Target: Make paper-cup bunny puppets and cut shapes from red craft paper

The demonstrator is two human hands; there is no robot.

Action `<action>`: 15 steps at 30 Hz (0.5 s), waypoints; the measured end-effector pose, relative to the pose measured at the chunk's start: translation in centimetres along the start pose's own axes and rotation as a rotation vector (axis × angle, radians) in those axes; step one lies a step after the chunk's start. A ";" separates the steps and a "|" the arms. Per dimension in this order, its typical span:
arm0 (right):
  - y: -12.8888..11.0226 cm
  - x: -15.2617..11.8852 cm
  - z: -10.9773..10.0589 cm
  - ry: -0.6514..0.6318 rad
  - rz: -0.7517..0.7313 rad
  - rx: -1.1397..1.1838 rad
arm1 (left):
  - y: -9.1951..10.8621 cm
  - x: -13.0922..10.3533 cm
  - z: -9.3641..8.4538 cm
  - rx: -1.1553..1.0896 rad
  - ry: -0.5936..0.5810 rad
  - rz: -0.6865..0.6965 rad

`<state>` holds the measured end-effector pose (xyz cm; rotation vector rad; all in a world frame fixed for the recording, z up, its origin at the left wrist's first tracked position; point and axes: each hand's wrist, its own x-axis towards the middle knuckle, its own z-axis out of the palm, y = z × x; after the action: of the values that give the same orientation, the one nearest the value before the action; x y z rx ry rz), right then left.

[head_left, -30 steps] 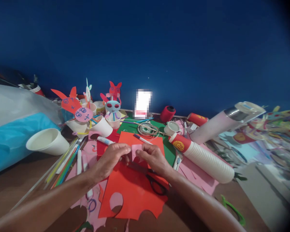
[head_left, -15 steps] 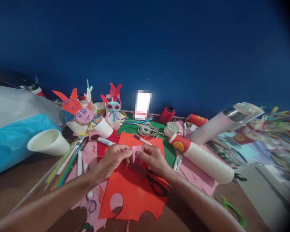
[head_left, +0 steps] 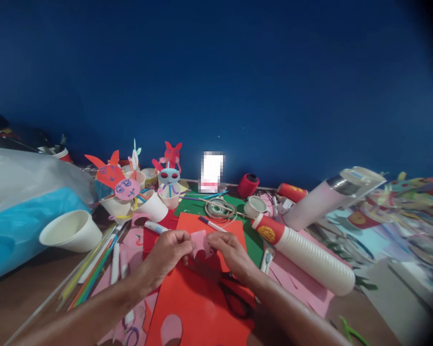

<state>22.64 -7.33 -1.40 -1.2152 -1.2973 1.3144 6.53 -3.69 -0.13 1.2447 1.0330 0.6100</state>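
A small pink paper piece (head_left: 199, 241) is held up between my two hands, above the orange-red paper sheets (head_left: 198, 298). My left hand (head_left: 173, 247) pinches its left edge between thumb and finger. At its right edge, my right hand (head_left: 228, 247) has thumb and fingertips closed on the paper. Black-handled scissors (head_left: 238, 302) lie on the orange-red sheet beneath my right wrist, partly covered by it. Beyond my hands, a capped marker (head_left: 211, 223) rests on the sheet, and another marker (head_left: 155, 227) lies past my left hand.
On the left stand paper cups with paper animal faces (head_left: 127, 188), a tilted white cup (head_left: 72, 230) and coloured strips (head_left: 94, 269). Rightward lie a long stack of paper cups (head_left: 310, 259), a box cutter (head_left: 267, 259) and a tumbler (head_left: 317, 199). A blue wall (head_left: 216, 77) rises behind.
The view has tilted up, so the table sits lower. The pink paper now shows more of its face between my hands, and my right fingers have shifted along its edge.
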 end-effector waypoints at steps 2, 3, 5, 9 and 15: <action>0.0 0.0 0.0 -0.005 -0.010 0.039 | 0.2 0.0 0.0 0.010 0.017 -0.002; 0.1 0.0 0.0 -0.009 -0.003 0.053 | 0.3 0.0 0.0 0.015 0.019 0.003; 0.3 -0.1 0.2 -0.010 0.029 0.074 | 0.1 0.0 0.1 0.021 0.026 0.025; 0.7 -0.2 0.6 0.004 0.082 0.070 | -0.5 0.0 0.3 0.029 0.020 0.081; 0.0 -0.2 0.8 0.034 0.107 0.091 | 0.1 -0.2 0.1 -0.060 -0.115 0.014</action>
<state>21.88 -7.59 -1.44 -1.2521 -1.1491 1.4078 6.55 -3.90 0.04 1.2212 0.9053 0.5691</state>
